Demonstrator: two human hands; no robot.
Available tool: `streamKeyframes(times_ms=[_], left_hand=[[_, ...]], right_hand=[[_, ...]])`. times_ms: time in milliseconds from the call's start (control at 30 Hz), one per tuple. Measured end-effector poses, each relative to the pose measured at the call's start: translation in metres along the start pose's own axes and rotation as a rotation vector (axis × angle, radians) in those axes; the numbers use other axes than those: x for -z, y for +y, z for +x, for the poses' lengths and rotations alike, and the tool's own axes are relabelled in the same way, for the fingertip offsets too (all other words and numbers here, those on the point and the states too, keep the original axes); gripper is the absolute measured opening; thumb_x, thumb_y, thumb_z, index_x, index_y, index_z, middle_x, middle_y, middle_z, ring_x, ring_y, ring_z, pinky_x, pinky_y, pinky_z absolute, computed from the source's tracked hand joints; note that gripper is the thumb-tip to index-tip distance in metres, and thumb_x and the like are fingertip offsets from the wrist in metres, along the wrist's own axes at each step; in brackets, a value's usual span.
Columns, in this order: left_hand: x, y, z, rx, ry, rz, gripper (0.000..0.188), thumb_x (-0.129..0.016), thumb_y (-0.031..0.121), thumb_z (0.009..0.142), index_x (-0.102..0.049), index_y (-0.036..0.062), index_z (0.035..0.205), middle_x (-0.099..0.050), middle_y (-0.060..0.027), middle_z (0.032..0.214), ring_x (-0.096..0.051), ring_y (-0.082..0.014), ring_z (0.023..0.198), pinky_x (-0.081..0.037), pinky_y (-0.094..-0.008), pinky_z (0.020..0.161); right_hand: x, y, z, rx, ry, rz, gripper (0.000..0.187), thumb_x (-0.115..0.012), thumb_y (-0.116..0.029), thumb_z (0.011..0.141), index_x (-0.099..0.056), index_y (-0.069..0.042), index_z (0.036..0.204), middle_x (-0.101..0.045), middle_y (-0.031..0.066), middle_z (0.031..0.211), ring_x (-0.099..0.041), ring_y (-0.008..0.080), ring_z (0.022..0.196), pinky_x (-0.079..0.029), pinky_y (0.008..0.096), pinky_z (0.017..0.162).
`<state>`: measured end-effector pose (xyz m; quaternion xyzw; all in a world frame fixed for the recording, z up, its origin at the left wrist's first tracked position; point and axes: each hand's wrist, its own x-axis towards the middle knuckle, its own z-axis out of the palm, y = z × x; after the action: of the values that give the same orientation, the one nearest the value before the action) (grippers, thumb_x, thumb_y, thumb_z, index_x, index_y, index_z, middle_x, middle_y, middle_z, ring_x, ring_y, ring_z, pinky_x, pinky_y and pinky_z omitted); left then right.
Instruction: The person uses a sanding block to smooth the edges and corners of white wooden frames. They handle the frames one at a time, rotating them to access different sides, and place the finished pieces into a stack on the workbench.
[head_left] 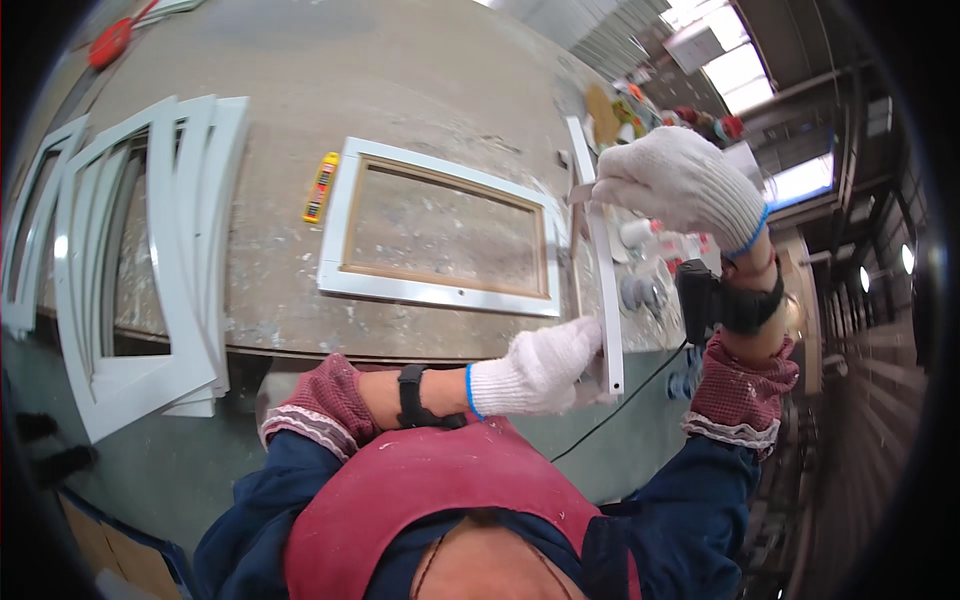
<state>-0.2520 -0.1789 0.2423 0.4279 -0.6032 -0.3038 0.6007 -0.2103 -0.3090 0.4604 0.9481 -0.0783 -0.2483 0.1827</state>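
A white frame (pixel 604 270) is tilted up on its edge at the right side of the table, seen almost edge-on. My left hand (pixel 535 370), in a white knit glove, is closed on the near part of this frame. Above its far half, my gloved right hand (pixel 680 185) is closed, pinching a small flat greyish piece (pixel 581 193) against or just over the frame's edge. The kind of that piece is not clear. To the left, another white frame (pixel 440 299) with a brown inner border lies flat on the table.
Several white frames (pixel 190 300) are stacked at the left, overhanging the worktable's (pixel 400 80) near edge. A yellow packet (pixel 320 188) lies beside the flat frame. At the far left is a red tool (pixel 110 44). Bottles and rolls (pixel 645 290) crowd the right; a black cable (pixel 620 405) hangs there.
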Motion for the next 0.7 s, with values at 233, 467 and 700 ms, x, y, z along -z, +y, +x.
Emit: streamKeyframes(times_ms=[233, 467, 700], left_hand=[[0.013, -0.026, -0.024, 0.034, -0.107, -0.228, 0.068, -0.080, 0.014, 0.072, -0.046, 0.0024, 0.129, -0.064, -0.0097, 0.104, -0.063, -0.0215, 0.094, -0.052, -0.0352, 0.083], [0.084, -0.034, -0.064, 0.553, 0.042, -1.089, 0.066, -0.066, 0.028, 0.090, -0.035, 0.0021, 0.143, -0.064, -0.0163, 0.112, -0.063, -0.0205, 0.101, -0.054, -0.0349, 0.083], [0.076, -0.057, -0.063, 0.704, 0.467, -0.778, 0.049, -0.064, 0.037, 0.091, -0.052, 0.0024, 0.124, -0.067, -0.0171, 0.097, -0.067, -0.0209, 0.082, -0.057, -0.0345, 0.069]], right_hand=[[-0.109, 0.092, 0.123, -0.226, 0.658, -0.106, 0.025, -0.054, -0.033, 0.092, -0.057, -0.009, 0.084, -0.063, 0.0157, 0.075, -0.063, 0.0342, 0.076, -0.049, 0.0461, 0.067], [-0.163, 0.065, 0.089, -0.178, 0.673, 0.706, 0.027, -0.057, -0.025, 0.087, -0.063, 0.000, 0.081, -0.061, 0.0206, 0.064, -0.063, 0.0360, 0.063, -0.047, 0.0425, 0.061], [-0.271, 0.053, -0.019, -0.358, 0.630, 1.314, 0.024, -0.053, -0.019, 0.092, -0.062, 0.000, 0.083, -0.055, 0.0011, 0.058, -0.048, 0.0087, 0.049, -0.037, 0.0264, 0.046]])
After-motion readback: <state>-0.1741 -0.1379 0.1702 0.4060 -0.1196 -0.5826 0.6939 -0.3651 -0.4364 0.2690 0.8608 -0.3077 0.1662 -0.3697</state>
